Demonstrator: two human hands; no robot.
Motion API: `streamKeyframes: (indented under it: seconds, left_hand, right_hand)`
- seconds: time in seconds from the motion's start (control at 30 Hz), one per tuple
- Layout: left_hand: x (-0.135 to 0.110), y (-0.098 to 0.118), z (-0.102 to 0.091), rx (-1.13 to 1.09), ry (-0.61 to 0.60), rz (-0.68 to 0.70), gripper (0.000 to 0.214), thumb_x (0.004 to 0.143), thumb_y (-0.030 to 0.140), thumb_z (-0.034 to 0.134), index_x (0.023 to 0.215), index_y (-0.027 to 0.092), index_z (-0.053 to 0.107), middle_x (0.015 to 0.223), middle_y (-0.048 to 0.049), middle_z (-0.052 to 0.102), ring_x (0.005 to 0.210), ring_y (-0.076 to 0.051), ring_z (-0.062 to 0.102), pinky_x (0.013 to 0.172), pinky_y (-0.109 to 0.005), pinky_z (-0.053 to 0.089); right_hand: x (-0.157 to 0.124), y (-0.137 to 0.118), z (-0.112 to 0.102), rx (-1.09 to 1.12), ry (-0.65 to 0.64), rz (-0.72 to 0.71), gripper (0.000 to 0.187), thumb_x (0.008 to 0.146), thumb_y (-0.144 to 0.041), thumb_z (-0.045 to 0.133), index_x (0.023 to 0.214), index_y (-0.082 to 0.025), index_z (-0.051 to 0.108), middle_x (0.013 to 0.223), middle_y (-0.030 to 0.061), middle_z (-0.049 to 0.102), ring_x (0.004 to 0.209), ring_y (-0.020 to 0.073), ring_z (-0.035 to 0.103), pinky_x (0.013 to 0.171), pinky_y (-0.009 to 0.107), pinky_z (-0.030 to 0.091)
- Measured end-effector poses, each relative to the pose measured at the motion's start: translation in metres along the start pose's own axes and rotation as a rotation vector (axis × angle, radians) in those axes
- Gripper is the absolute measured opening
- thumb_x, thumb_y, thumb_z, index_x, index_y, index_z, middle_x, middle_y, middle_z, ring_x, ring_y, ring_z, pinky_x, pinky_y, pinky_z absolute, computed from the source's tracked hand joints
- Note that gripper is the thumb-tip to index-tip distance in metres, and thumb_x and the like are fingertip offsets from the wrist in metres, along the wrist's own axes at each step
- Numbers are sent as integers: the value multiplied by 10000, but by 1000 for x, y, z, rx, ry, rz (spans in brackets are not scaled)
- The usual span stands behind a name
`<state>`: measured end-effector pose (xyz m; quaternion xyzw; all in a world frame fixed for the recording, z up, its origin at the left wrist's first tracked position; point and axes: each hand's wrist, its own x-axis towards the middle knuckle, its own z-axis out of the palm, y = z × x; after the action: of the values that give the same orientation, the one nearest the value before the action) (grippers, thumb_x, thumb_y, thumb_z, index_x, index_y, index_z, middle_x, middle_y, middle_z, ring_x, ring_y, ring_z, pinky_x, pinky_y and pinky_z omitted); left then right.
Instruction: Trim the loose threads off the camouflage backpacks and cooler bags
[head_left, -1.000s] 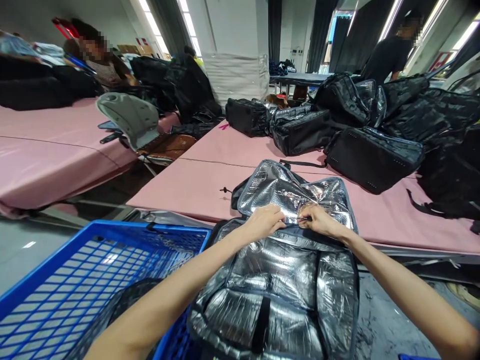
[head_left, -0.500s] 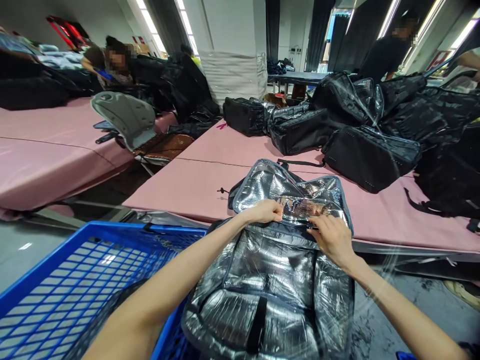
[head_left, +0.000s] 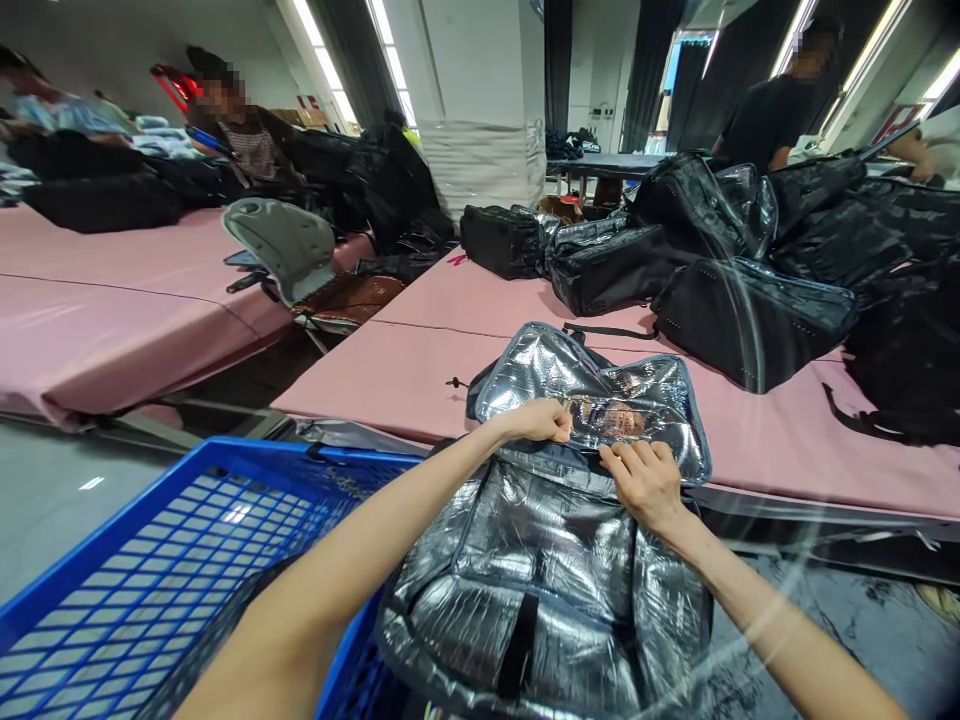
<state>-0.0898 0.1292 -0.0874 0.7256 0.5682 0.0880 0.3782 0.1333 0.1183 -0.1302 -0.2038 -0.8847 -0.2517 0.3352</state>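
An open bag with shiny silver lining (head_left: 555, 540) hangs over the near edge of a pink table (head_left: 405, 370), its flap (head_left: 592, 385) lying on the table top. My left hand (head_left: 536, 420) is closed, pinching the flap's near edge at the seam. My right hand (head_left: 641, 478) rests just right of it on the same seam, fingers curled onto the dark binding. Whether a zipper pull sits under the fingers I cannot make out.
A blue plastic crate (head_left: 150, 570) stands at lower left, against the bag. Several black bags (head_left: 742, 310) are piled at the table's back and right. A grey chair (head_left: 285, 245) sits between the tables. People work at the far left and far right.
My right hand has moved from beside the left hand down and to the right along the seam. The left hand has kept its hold. The view has shifted slightly.
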Motion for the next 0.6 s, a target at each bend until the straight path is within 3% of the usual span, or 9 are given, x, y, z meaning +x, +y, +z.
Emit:
streamKeyframes:
  seconds: [0.23, 0.47, 0.6]
  left_hand:
    - [0, 0, 0, -7, -6, 24, 109, 596, 185, 506, 497, 146, 484, 543, 32, 470, 553, -97, 402, 531, -217, 270]
    - [-1, 1, 0, -1, -2, 2, 103, 598, 170, 510, 500, 146, 491, 531, 33, 459, 549, -99, 404, 539, -220, 274]
    - [-2, 1, 0, -5, -10, 6, 104, 602, 169, 503, 501, 147, 491, 560, 28, 482, 558, -101, 414, 544, -219, 283]
  right_hand:
    - [0, 4, -3, 219, -89, 275, 103, 868, -214, 516, 863, -178, 613, 727, 27, 636, 694, 150, 499, 616, 303, 264]
    - [1, 0, -1, 136, -102, 117, 117, 860, -185, 519, 924, -184, 617, 773, 29, 651, 700, 156, 489, 630, 320, 253]
    - [1, 1, 0, 222, -97, 229, 111, 866, -214, 515, 854, -176, 617, 711, 24, 630, 671, 150, 487, 611, 303, 259]
